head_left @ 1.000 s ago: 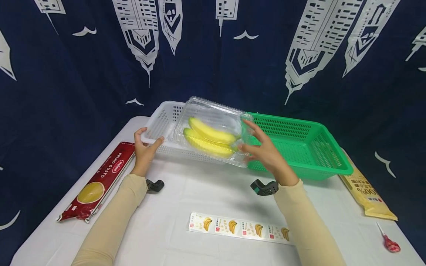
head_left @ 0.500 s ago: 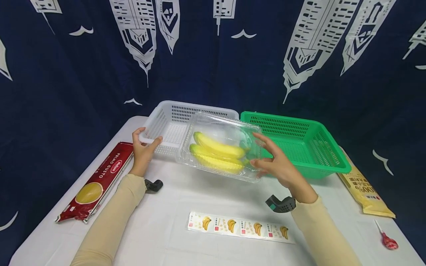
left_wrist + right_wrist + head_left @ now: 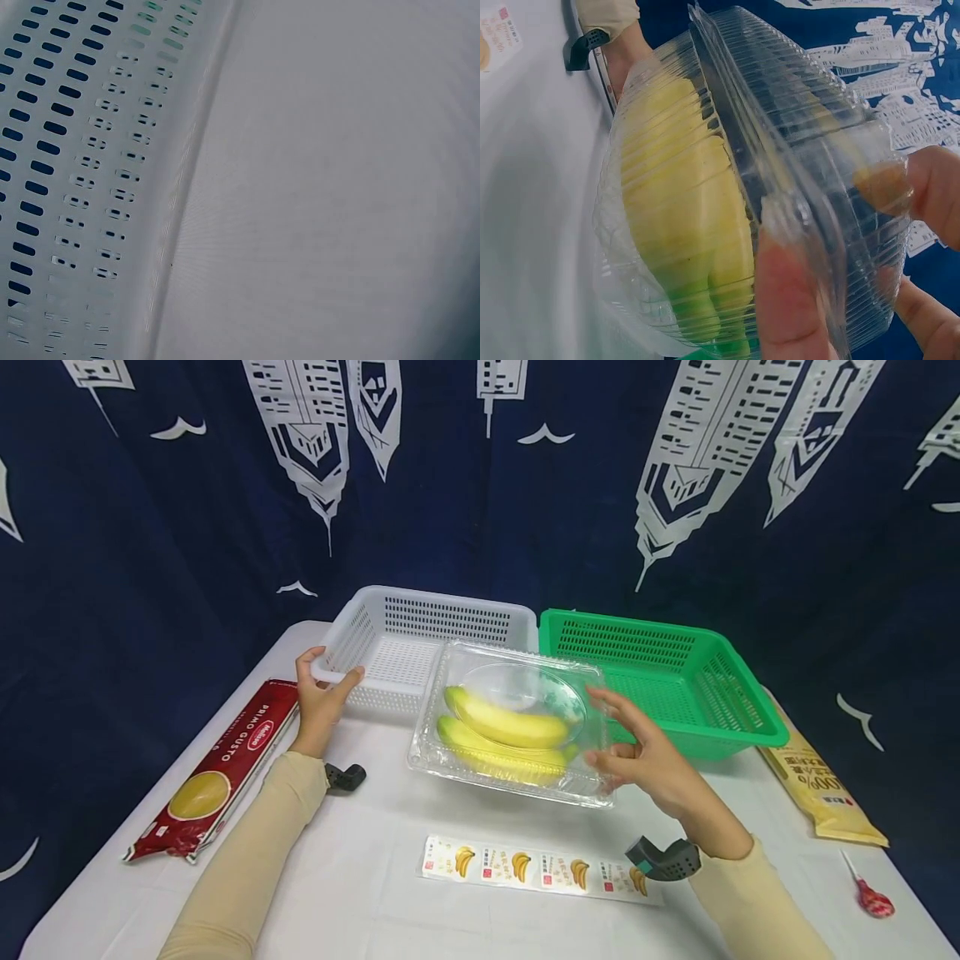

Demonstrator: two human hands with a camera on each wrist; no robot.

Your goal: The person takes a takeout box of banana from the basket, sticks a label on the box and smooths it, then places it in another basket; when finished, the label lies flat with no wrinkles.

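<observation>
A clear plastic clamshell box (image 3: pixel 517 727) with two bananas (image 3: pixel 506 718) inside hangs above the table, tilted, in front of the two baskets. My right hand (image 3: pixel 645 760) grips its right end; in the right wrist view the thumb (image 3: pixel 787 292) presses the rim and other fingers (image 3: pixel 937 195) lie against the far wall. The box's lid looks closed over the bananas. My left hand (image 3: pixel 322 706) holds the front left corner of the white basket (image 3: pixel 378 693), thumb over the rim. The left wrist view shows the slotted basket wall (image 3: pixel 82 150) but not the hand.
To the right of the white basket stands a green basket (image 3: pixel 675 735). A strip of banana labels (image 3: pixel 540 870) lies at the front. A red pasta pack (image 3: pixel 217 768) is at left; a yellow packet (image 3: pixel 825 785) and a lollipop (image 3: pixel 873 897) are at right.
My right hand has brought the clamshell box with the bananas out from over the white basket, toward me and to the right. The left hand has stayed on the basket's corner.
</observation>
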